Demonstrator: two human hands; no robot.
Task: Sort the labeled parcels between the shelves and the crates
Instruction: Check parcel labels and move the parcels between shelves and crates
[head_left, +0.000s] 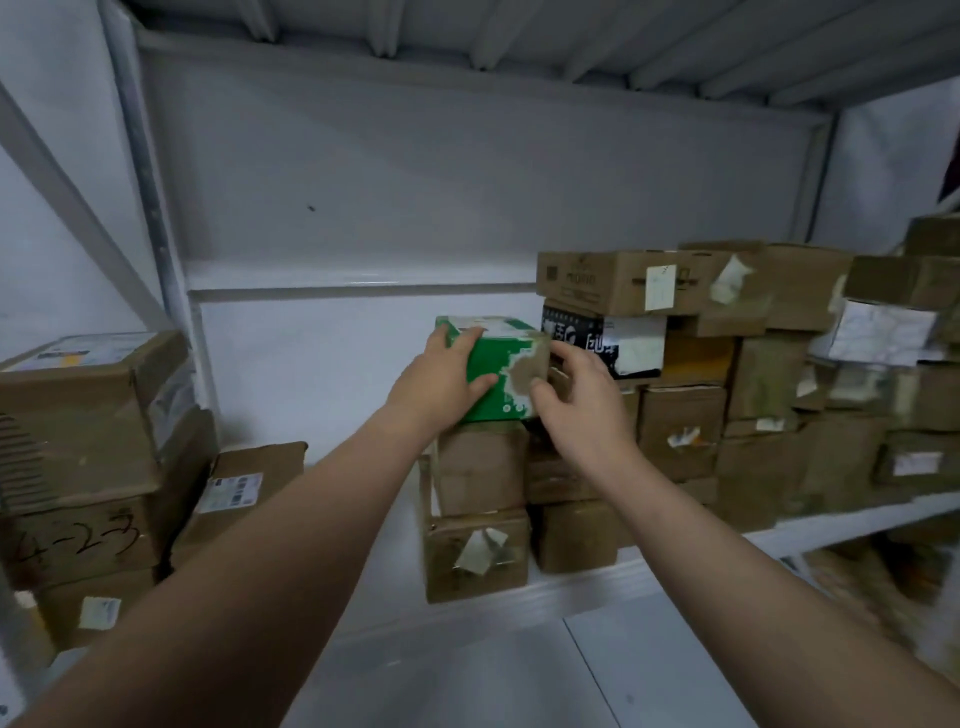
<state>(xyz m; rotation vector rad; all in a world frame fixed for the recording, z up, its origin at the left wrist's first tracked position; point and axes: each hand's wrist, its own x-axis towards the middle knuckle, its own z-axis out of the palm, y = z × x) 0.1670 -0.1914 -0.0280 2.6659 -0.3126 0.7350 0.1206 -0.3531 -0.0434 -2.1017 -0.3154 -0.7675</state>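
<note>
While the left hand (447, 379) clasps the near-left corner of the one green parcel (498, 364) and the right hand (576, 395) curls round its right edge, it sits atop two stacked brown boxes (480, 467) on the shelf (675, 551), so both hands should square it gently lest the column tip.

1. a wide gap lies open on the shelf board (395, 613) between the left stack (78, 441), with a tilted box (244, 488) just beside it, and the centre stack (478, 519).
2. there is tall free room above the green box (498, 364), up to the upper shelf (467, 31).
3. a black-and-white box (608, 338) stands just beside the green box's right side; the right hand (576, 405) curls into that narrow gap, and the left hand (441, 384) grips the open side.
4. packed cardboard boxes (753, 405) block the shelf's right half.
</note>
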